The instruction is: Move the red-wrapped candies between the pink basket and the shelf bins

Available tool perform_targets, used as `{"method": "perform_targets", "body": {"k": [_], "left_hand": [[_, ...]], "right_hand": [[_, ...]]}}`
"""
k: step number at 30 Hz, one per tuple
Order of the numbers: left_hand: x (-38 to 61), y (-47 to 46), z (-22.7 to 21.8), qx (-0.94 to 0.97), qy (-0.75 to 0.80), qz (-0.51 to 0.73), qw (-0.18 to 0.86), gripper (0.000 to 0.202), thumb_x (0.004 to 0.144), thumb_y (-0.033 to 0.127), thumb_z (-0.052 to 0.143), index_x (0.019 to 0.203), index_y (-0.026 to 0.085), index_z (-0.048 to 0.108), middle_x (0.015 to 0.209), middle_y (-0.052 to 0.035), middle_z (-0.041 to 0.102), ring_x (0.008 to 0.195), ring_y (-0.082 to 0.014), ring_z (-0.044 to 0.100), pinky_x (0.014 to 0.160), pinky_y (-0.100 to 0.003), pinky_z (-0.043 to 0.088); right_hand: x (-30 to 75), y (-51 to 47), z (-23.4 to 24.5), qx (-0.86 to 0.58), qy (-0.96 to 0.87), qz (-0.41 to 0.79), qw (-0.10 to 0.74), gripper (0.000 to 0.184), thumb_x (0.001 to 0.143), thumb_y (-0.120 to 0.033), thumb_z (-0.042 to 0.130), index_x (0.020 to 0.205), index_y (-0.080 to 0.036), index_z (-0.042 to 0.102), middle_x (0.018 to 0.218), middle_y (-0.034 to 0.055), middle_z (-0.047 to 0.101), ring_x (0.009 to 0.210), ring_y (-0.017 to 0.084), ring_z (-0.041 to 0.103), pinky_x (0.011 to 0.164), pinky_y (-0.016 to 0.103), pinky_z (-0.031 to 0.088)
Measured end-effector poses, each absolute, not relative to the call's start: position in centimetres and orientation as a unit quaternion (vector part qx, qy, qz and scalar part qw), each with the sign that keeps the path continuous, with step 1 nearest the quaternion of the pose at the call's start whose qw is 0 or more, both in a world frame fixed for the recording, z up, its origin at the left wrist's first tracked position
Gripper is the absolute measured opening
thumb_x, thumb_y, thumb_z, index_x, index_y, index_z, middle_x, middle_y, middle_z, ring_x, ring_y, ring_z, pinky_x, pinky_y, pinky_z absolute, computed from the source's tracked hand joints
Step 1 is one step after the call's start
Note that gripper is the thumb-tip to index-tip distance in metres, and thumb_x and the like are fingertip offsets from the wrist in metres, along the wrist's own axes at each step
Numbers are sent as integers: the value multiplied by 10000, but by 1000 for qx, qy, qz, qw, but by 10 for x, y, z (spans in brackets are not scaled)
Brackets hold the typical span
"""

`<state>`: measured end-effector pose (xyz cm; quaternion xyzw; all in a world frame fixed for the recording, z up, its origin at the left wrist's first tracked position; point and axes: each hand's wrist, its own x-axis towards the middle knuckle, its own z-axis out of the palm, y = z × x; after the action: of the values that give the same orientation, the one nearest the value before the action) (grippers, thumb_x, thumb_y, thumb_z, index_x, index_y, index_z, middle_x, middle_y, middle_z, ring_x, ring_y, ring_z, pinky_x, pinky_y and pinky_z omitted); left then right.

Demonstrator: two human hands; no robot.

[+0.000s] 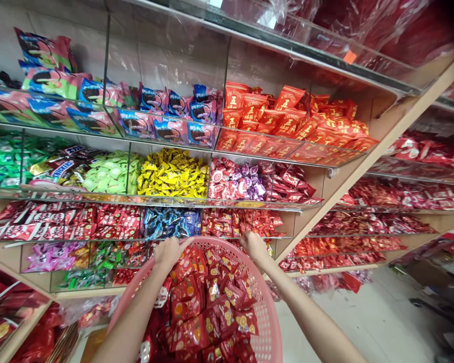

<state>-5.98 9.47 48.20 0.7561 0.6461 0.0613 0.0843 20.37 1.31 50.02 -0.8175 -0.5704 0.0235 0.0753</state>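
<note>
A round pink plastic basket (269,322) with a perforated wall is in front of me, filled with small red candy packets (215,302), some printed with orange fruit. My left hand (169,253) is closed on the far left part of its rim, the thumb lying along the edge. On the far right part of the rim, my right hand (256,247) is also closed, its fingers partly hidden behind the edge. Just beyond both hands are the lower shelf compartments, with blue packets (172,222) and red packets (227,222).
Clear-fronted shelves hold yellow candies (174,174), green packets (111,172), and red snack bags (287,118). A slanting wooden panel (357,169) divides them from more shelves at right. Bags and boxes (435,272) lie on the pale floor (363,322) to the right.
</note>
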Motion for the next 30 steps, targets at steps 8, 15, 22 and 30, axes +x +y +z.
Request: {"method": "perform_targets", "body": {"k": [8,15,22,30], "left_hand": [[-60,96,481,757,645,63,85,811,718,728,147,814,115,669,848,-192,657,841,-335,605,708,-413,438],[-61,96,482,758,644,64,87,817,719,728,136,819,116,668,876,-196,651,850,-337,603,714,-416,434],[-60,96,482,758,643,59,91,815,719,727,138,842,117,664,888,-196,648,870,-333,598,731,-411,432],[-60,97,479,757,645,62,82,813,723,721,143,838,109,666,876,-193,650,858,-334,598,731,-409,435]], "right_hand": [[192,87,489,-850,-524,41,-16,271,798,-248,502,1002,-103,606,979,180,622,913,223,602,700,266,438],[193,94,484,-856,-513,56,-37,255,803,-171,481,1014,-120,613,979,183,627,933,205,600,722,260,447],[198,81,498,-852,-521,41,-22,258,828,-179,435,1020,-121,596,983,176,621,930,206,596,721,266,431],[199,32,532,-805,-592,5,34,204,843,-265,410,893,-171,584,880,102,630,824,182,598,615,226,365]]}}
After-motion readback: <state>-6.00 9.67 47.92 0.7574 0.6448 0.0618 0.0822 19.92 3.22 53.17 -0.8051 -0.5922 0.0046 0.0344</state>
